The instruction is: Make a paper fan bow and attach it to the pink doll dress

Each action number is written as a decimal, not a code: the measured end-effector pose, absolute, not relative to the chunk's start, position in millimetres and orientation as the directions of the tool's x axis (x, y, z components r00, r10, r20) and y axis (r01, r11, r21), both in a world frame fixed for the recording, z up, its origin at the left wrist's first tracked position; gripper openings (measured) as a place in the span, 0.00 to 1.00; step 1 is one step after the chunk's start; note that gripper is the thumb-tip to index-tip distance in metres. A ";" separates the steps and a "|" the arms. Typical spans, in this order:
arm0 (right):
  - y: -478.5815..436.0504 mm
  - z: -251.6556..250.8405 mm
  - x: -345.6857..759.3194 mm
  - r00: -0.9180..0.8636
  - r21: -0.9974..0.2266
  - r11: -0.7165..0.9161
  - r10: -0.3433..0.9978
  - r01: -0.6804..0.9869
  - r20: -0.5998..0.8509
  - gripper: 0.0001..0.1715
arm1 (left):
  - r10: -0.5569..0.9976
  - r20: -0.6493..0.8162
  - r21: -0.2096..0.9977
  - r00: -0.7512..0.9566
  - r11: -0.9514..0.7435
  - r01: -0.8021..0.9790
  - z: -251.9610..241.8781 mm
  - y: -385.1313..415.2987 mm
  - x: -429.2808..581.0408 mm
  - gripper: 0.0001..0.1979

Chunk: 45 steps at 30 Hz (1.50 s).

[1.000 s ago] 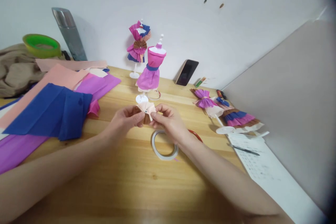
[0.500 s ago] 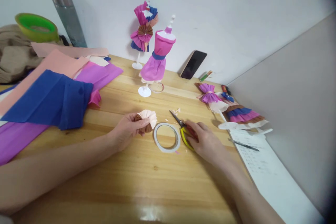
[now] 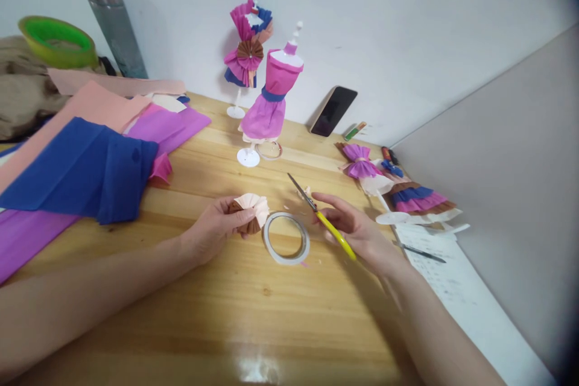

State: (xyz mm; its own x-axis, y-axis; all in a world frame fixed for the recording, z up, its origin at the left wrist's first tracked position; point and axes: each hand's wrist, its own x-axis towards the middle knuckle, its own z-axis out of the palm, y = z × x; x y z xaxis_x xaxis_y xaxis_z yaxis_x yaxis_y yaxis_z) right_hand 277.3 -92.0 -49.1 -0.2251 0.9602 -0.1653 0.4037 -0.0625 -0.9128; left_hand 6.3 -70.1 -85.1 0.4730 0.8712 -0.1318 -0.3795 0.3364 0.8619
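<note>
Between thumb and fingers, my left hand [image 3: 221,223] pinches a small pleated paper fan [image 3: 252,210], cream on top with brown below. My right hand [image 3: 355,229] holds yellow-handled scissors [image 3: 333,233] raised above the table, blades together and pointing away to the upper left. Its index finger stretches along the scissors near the pivot, and the other fingers are partly hidden behind the handle. A roll of white tape [image 3: 268,241] lies flat on the table between my hands. Small paper scraps [image 3: 307,191] lie beyond the scissors.
Two small dress forms stand ahead, one in a pink dress [image 3: 275,90], one in ruffles [image 3: 246,51]. Crepe paper sheets [image 3: 76,172] cover the left. A phone [image 3: 333,111] leans on the wall. At right are another dressed form [image 3: 414,196], a notebook [image 3: 446,277] and a pen [image 3: 423,253].
My right hand has lifted the scissors off the table and turned, so the yellow handle now faces up. My left hand stays nearly in place with the fan.
</note>
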 end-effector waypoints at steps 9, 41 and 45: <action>-85.1 -37.5 234.4 -0.501 -0.911 0.157 0.863 0.381 -0.061 0.33 | 0.878 -0.130 0.850 0.460 0.337 -0.405 -82.9 -68.0 3.4 0.20; -92.2 -32.6 211.8 -0.493 -0.758 0.345 0.869 0.554 0.035 0.24 | 0.822 -0.087 0.852 0.563 0.354 -0.386 -84.4 -63.2 -0.8 0.12; -92.2 -31.4 210.8 -0.476 -0.777 0.312 0.879 0.547 0.018 0.27 | 0.819 -0.085 0.859 0.567 0.348 -0.374 -83.6 -63.3 -1.1 0.12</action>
State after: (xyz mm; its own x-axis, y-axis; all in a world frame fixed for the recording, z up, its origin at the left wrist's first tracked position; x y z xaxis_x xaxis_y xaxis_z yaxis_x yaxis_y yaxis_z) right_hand 210.8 -92.2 -31.4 -0.4763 0.8791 0.0176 0.5466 0.3117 -0.7772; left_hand -1.1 -63.3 -83.6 0.5668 0.8194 -0.0853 -0.3742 0.3483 0.8595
